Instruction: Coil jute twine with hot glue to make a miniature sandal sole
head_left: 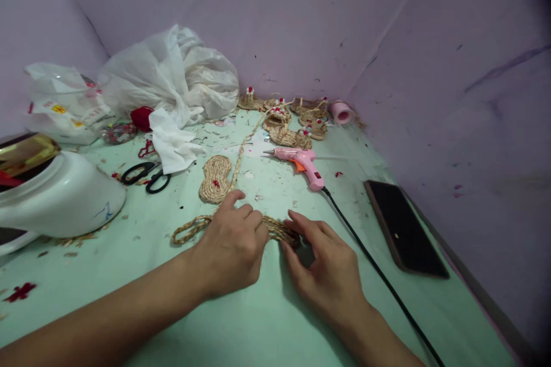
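My left hand (pixel 239 238) is closed around a looped bundle of braided straw cord (pixel 279 229) lying low over the table. One loop of the cord sticks out to the left of that hand. At the bundle's right end, my right hand (pixel 325 258) has its thumb and fingers curved about the folded strands. A single strand runs from near my left hand up to the back of the table. Just beyond the left hand lies a coiled straw sole (pixel 216 179) with a small red mark. A pink glue gun (pixel 299 161) rests on its side behind the hands.
Small straw sandals (pixel 286 135) with beads and a pink spool (pixel 342 113) are at the back. Black-handled scissors (pixel 148 175), a white cloth (pixel 172 140), a plastic bag (pixel 172 77) and a white pot (pixel 81 195) stand left. A phone (pixel 407 229) and the gun's black cable (pixel 370 261) lie right.
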Demonstrator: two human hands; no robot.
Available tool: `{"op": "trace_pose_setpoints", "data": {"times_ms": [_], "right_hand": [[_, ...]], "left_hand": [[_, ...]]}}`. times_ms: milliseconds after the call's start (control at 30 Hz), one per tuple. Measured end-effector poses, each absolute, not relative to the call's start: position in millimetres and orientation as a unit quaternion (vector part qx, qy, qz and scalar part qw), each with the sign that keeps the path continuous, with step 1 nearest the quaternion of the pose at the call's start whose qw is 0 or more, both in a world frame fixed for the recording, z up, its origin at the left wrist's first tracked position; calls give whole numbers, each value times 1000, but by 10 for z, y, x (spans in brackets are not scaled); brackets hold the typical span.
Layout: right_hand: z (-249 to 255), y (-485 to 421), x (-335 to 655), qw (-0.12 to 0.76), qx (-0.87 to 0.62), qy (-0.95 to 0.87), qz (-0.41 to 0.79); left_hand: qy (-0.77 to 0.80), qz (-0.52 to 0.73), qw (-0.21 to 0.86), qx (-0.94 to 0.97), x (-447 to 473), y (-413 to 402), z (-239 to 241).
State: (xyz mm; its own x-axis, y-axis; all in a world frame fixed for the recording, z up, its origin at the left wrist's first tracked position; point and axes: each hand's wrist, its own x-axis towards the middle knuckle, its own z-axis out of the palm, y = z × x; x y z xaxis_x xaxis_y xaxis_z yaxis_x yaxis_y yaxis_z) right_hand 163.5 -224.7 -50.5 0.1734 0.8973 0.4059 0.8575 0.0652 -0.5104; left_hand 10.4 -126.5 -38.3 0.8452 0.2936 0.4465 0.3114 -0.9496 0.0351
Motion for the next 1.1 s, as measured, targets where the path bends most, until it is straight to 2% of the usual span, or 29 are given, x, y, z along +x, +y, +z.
{"op": "trace_pose_setpoints", "data": {"times_ms": [167, 433, 600, 900, 1100], "right_hand": [[-530, -2234, 1636, 380, -694, -608, 67], [-506, -2201, 1597, 377, -690, -617, 46], [-477, -2175, 1576, 344, -685, -642, 12], [-410, -2086, 1560, 271, -694, -666, -21], [-409, -2052, 1578, 279, -684, -674, -11]], "left_hand": [[-214, -231, -24, -949, 141, -1292, -346], [-238, -249, 12, -939, 152, -1319, -338], [-243, -220, -27, -944, 158, -1295, -340], [-234, -225, -30, -945, 161, -1277, -376], [-234, -228, -34, -944, 164, -1266, -381]]}}
